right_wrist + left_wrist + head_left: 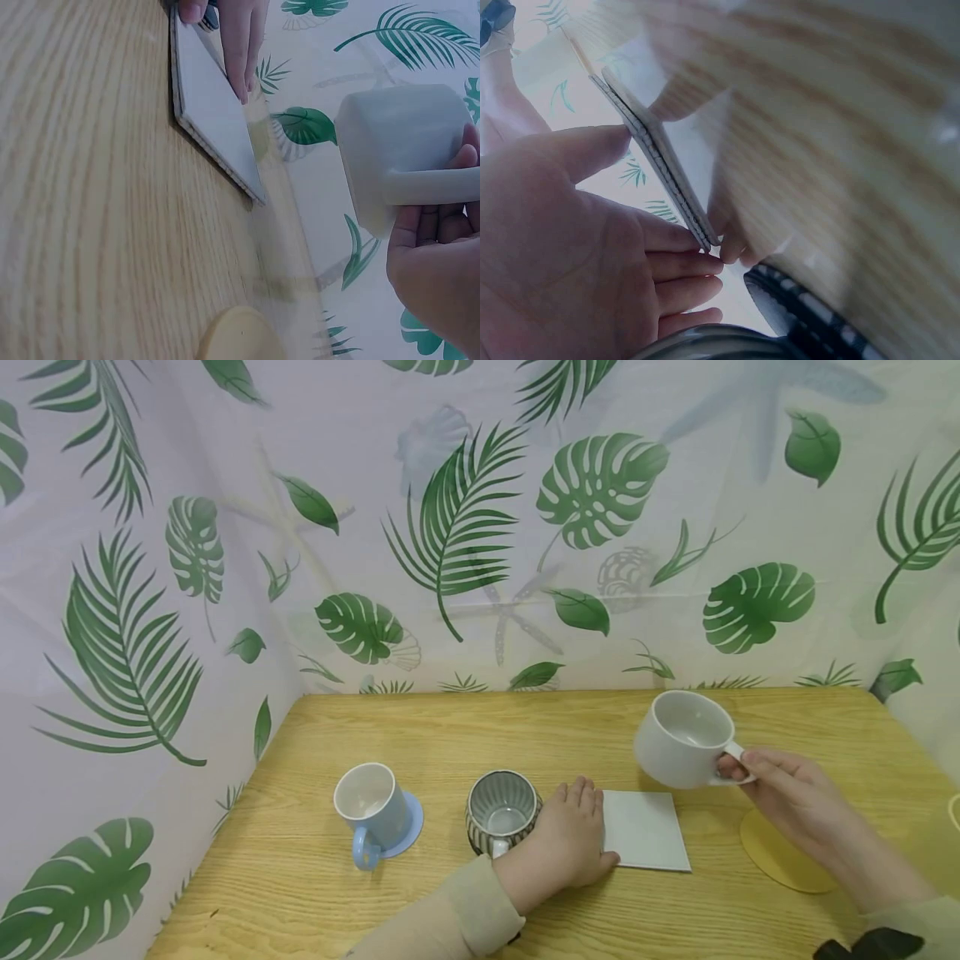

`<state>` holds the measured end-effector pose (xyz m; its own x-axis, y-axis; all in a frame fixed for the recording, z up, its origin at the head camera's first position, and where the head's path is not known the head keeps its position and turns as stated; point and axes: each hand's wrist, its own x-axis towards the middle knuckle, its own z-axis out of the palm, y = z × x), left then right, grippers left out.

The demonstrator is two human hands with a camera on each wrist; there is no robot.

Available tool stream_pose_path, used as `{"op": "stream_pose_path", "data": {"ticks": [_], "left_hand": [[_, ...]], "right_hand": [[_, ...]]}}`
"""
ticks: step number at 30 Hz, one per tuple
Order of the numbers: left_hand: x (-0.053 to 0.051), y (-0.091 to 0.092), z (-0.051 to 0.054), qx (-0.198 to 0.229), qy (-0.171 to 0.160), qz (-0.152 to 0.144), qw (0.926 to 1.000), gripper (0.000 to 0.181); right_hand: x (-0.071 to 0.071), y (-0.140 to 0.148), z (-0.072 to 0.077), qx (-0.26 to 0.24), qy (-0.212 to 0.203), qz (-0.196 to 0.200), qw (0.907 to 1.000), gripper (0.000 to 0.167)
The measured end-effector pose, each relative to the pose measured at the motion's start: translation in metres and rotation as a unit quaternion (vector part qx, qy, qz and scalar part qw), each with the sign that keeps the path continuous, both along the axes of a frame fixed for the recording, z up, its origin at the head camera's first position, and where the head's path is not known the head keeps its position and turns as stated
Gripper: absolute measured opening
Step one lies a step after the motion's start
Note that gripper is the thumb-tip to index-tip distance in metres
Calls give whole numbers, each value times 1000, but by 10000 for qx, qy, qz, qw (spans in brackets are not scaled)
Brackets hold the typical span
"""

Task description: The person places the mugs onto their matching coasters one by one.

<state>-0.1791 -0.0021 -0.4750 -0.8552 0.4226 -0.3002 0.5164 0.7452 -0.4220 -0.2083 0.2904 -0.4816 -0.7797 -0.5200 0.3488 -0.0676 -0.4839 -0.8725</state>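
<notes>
Pinched by its handle, a white cup [684,739] is held above the table by my right hand [806,802]. The cup tilts slightly in the head view; the right wrist view shows the cup [405,142] from its handle side. My left hand [566,839] rests beside a white square coaster [647,831], its thumb and fingertips touching the left side. In the left wrist view the fingers of that hand [577,247] are mostly straight along the coaster's edge [656,154]. Left of this hand stands a grey ribbed mug [504,806], partly covered by the hand and wrist.
A light blue mug [378,818] stands on a round blue coaster [412,827] at the left. Below my right forearm lies a round yellow coaster [783,856], partly hidden. Leaf-printed cloth [480,652] hangs behind the wooden table [420,718]. Part of a yellow object [954,810] shows at the right edge.
</notes>
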Motion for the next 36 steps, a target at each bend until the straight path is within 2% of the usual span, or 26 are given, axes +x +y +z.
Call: {"op": "stream_pose_path", "data": {"ticks": [16,23,30,36], "left_hand": [[0,0,7,-5,-55,-36,10000,86],[1,1,12,-10,-98,-44,9999,86],[1,0,14,7,-180,-3,9998,86],[1,0,15,37,-234,24,9997,86]], "right_hand": [[16,-4,3,363,47,-322,9988,54],[25,-6,1,532,-219,-385,9976,51],[31,-6,1,715,-248,-390,9964,51],[41,-11,2,1124,-541,-599,9904,48]]}}
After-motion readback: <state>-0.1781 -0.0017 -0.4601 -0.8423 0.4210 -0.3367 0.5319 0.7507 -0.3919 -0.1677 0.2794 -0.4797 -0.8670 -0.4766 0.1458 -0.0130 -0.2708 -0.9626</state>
